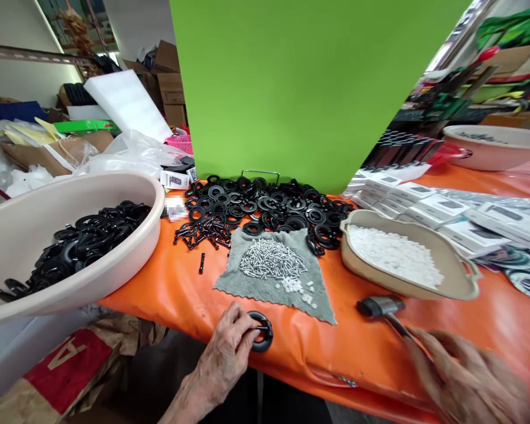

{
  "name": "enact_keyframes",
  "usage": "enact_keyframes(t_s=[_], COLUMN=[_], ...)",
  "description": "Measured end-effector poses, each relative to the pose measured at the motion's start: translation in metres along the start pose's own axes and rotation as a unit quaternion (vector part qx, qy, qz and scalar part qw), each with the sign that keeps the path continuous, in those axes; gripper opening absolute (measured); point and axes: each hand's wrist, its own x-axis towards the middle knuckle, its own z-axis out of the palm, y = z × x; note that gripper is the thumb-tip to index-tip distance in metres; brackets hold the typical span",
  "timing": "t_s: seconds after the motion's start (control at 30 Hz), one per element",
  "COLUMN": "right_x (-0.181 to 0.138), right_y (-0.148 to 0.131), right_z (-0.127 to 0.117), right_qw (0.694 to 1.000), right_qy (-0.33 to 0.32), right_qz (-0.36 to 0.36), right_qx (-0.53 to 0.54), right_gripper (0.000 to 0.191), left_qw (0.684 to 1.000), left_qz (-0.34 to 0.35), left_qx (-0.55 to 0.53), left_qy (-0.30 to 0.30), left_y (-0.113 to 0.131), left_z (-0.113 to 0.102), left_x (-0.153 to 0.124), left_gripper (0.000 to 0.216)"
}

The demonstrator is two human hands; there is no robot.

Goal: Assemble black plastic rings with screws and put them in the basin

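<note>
My left hand (233,338) pinches the left side of a black ring (267,338) at the table's front edge. A short black bar spans the middle of the ring, partly covered by my fingers. At the right, my right hand (468,374), slightly blurred, is on the handle of a hammer (382,306) whose black-tipped head rests on the orange cover. Just beyond my left hand lies a grey cloth (234,274) bearing a heap of small metal pins (271,259) and some white bits (294,285). Black rings (269,206) and short black bars (205,231) are piled behind it.
A large pale tub (145,247) of black parts stands at the left. A tan tray (463,288) of white pieces sits at the right, beside stacked white boxes (441,209). A green panel (291,88) rises behind the orange-covered table (176,300).
</note>
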Motion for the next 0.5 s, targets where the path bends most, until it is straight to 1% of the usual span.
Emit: enact_keyframes(t_s=[0.03, 0.07, 0.13, 0.2, 0.33, 0.4, 0.5], right_x=[0.009, 0.019, 0.04, 0.058, 0.079, 0.081, 0.081], right_y=[-0.013, -0.027, -0.049, -0.062, -0.065, -0.063, -0.063], right_z=[0.0, 0.003, 0.013, 0.028, 0.055, 0.061, 0.062], right_qw=[0.998, 0.994, 0.988, 0.985, 0.984, 0.982, 0.978], right_qy=[0.0, 0.001, -0.011, -0.032, -0.064, -0.083, -0.107], right_qz=[-0.047, -0.056, -0.085, -0.094, -0.099, -0.107, -0.128], right_qx=[0.038, 0.093, 0.128, 0.142, 0.137, 0.131, 0.124], right_gripper=[0.023, 0.022, 0.019, 0.017, 0.021, 0.024, 0.025], left_qw=[1.0, 1.0, 1.0, 1.0, 1.0, 1.0, 1.0], left_qz=[0.006, 0.01, 0.013, 0.011, 0.007, 0.008, 0.011], left_qx=[0.0, 0.001, 0.004, 0.004, -0.001, -0.004, -0.001], left_qy=[0.006, 0.011, 0.018, 0.02, 0.03, 0.029, 0.023], left_y=[-0.002, -0.003, -0.005, -0.006, -0.006, -0.007, -0.007], left_z=[0.001, 0.002, 0.004, 0.005, 0.006, 0.006, 0.006], left_x=[0.0, -0.001, -0.001, -0.002, -0.002, -0.002, -0.002], left_gripper=[0.016, 0.017, 0.017, 0.016, 0.014, 0.015, 0.016])
